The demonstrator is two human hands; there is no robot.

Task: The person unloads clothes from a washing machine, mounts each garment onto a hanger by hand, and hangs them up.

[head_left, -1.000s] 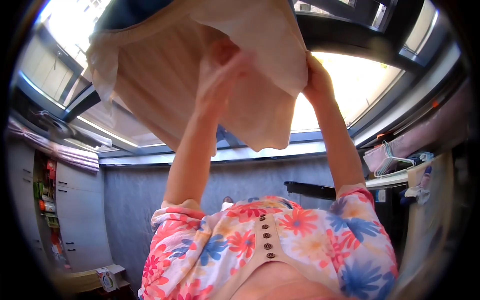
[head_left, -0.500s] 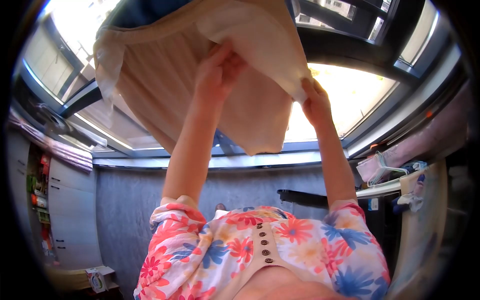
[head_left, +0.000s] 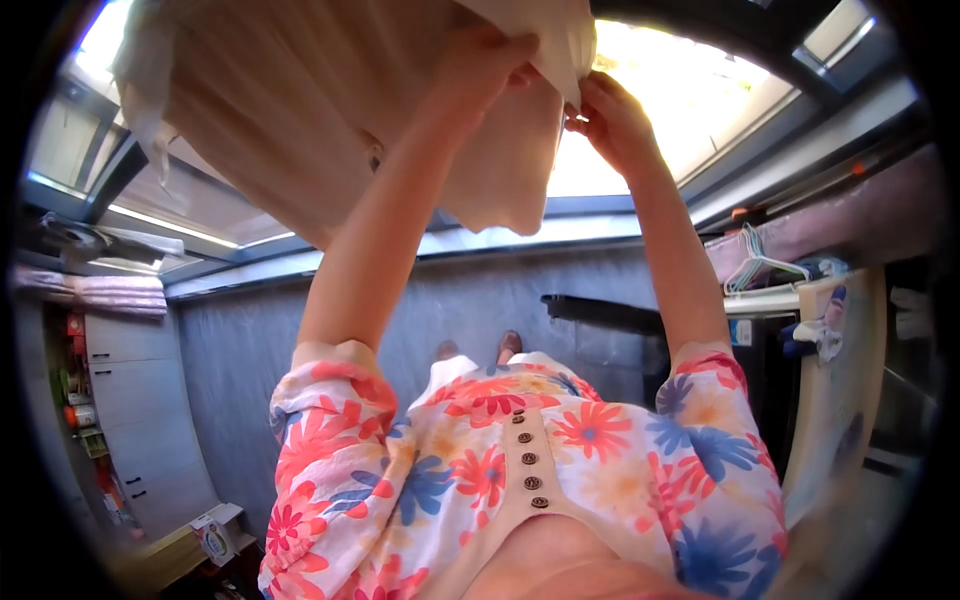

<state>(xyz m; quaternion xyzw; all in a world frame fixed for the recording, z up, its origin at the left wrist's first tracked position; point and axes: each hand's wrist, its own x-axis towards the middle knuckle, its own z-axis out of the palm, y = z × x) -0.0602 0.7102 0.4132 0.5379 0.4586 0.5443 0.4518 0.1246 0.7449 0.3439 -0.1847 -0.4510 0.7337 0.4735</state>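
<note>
Higher in view now, the pale cloth (head_left: 270, 110) hangs before the window (head_left: 660, 100); the left hand (head_left: 485, 75) has neared the right hand (head_left: 617, 122), which pinches the cloth's edge. Whether the left grips, I cannot tell. Spreading the edge evenly should limit creases. Grey floor (head_left: 270, 340) lies below.

I have the cloth (head_left: 290, 110) before the window (head_left: 670, 90), cabinet (head_left: 150, 425) at my feed's left, hangers (head_left: 759, 266) at its right, floor (head_left: 265, 350) beneath, box (head_left: 214, 538) at lower left.
</note>
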